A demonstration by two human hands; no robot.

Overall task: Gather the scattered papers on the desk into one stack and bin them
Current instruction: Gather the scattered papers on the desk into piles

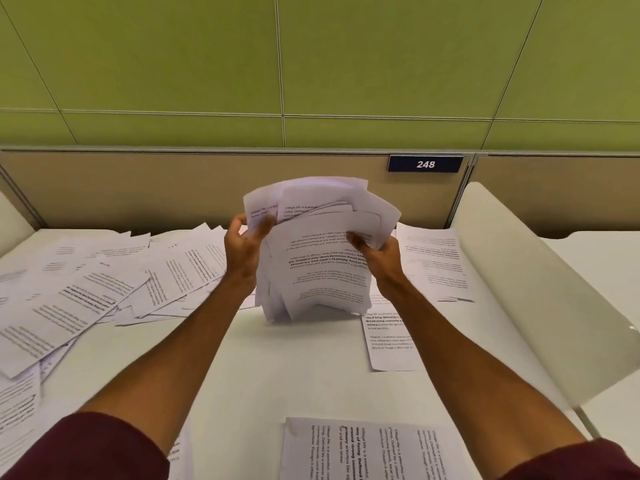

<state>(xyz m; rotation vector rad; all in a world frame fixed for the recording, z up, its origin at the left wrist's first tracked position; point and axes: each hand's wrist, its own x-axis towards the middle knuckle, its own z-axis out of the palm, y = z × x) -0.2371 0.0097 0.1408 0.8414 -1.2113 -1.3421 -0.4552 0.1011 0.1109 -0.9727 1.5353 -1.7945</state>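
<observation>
Both hands, the left hand and right hand, grasp an untidy stack upright on the desk, while many loose sheets remain ungathered and no bin shows.

Both bare forearms reach forward from pushed-up maroon sleeves, raised side by side, the left hand curling fingers and thumb round one edge of the paper bundle, the right hand gripping the opposite edge.
</observation>
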